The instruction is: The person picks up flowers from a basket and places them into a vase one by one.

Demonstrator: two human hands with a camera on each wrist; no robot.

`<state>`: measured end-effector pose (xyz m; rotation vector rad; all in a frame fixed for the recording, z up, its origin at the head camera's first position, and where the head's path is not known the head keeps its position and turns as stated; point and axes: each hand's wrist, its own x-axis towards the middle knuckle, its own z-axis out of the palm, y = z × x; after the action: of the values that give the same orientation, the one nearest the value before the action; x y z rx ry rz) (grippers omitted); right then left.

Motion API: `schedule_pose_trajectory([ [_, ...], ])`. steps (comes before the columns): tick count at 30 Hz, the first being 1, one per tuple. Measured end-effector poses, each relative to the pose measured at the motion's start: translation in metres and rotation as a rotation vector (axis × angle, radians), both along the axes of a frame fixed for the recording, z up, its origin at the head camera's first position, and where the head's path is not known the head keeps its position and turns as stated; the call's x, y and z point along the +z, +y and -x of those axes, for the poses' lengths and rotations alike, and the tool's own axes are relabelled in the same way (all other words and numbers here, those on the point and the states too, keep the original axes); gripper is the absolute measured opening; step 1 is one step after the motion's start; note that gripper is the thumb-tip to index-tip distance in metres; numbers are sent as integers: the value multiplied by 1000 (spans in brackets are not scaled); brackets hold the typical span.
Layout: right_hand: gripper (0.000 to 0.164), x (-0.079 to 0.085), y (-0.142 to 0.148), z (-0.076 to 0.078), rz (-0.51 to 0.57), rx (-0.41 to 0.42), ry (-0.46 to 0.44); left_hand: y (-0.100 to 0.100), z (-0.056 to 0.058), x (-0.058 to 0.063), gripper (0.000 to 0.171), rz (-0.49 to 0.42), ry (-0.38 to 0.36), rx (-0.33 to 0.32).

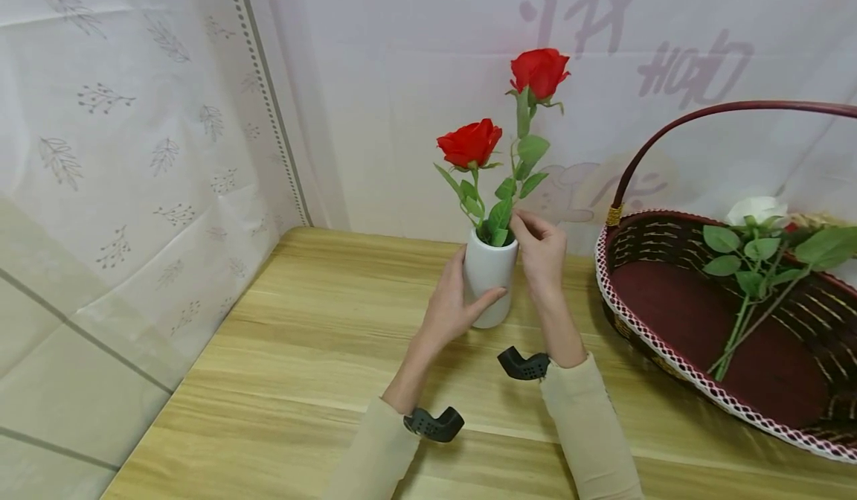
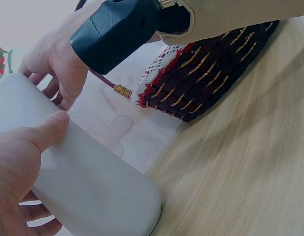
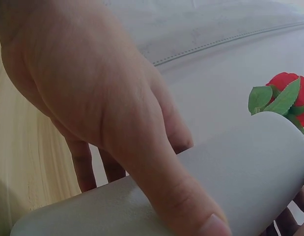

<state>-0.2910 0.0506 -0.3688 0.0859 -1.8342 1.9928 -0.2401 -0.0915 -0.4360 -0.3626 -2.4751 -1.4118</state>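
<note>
Beige sleeves (image 1: 592, 425) — 2 black wrist mounts (image 1: 438, 425)

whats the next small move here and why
Probably ease the taller, green-stemmed red rose deeper into the white cylindrical vase: it tops the shorter red rose, the right hand seems to pinch it low down, and the left hand holds the vase.

Leaf-printed cloth (image 1: 140, 132) beside wooden table (image 1: 301, 359)

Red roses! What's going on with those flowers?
A person's left hand holds a white vase on the wooden table. The right hand is at its rim, fingers seeming to pinch the taller red rose by its stem. The shorter red rose stands in the vase too, and a white rose lies in the basket to the right.
</note>
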Motion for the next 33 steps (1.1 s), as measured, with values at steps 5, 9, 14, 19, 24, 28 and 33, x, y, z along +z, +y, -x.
schedule_pose_trajectory([
  [5,22,1,0,-1,37,12,23,1,0,1,90,-7,-2,-7],
  [9,21,1,1,-2,29,19,35,2,0,1,91,-6,2,-9],
  [14,22,2,4,-1,-5,53,10,2,0,2,91,-7,4,-8],
  [19,24,4,8,-1,-17,89,-28,2,1,2,91,-2,1,-7],
  [24,28,4,10,-3,-26,100,-19,1,0,3,92,-1,-7,1],
  [28,30,5,12,-7,-40,117,-8,0,-1,2,91,3,-6,7],
  [33,29,7,16,-11,-47,137,1,0,-1,2,91,8,-12,4],
])
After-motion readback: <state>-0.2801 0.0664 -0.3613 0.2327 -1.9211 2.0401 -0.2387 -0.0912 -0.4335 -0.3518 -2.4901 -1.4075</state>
